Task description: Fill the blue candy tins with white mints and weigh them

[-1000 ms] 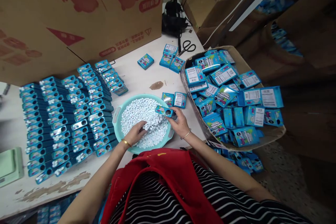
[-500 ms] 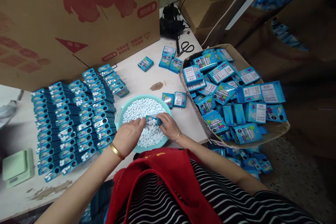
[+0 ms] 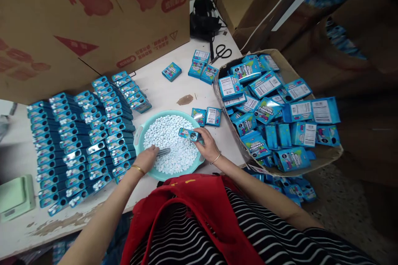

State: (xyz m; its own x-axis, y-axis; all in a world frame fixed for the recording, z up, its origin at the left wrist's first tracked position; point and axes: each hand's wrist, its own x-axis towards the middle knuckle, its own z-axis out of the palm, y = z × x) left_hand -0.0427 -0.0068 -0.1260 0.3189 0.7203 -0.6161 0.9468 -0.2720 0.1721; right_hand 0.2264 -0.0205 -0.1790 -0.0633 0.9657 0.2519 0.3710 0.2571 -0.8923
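Observation:
My right hand (image 3: 207,145) is closed on a small blue candy box (image 3: 188,133), held over the right side of the tub with its dark round hole toward my fingers. My left hand (image 3: 147,159), at the tub's left side, grips a narrow, shiny grey scoop-like tool (image 3: 163,152). The tool's far end lies low over the candies; its exact shape is hard to make out. Many small white candies (image 3: 174,161) fill the pale turquoise tub (image 3: 139,132) below both hands.
Rows of blue candy boxes (image 3: 96,132) stand at the left, many with white candies at their ends. A green scale (image 3: 15,198) sits beyond them. An open carton (image 3: 329,159) heaped with blue boxes is at the right. Scissors (image 3: 221,53) and several loose boxes (image 3: 171,71) lie behind the tub.
My hands have moved apart. The left hand has drawn back left and down with the grey tool, now visible; the right has lifted the blue box slightly away and to the right.

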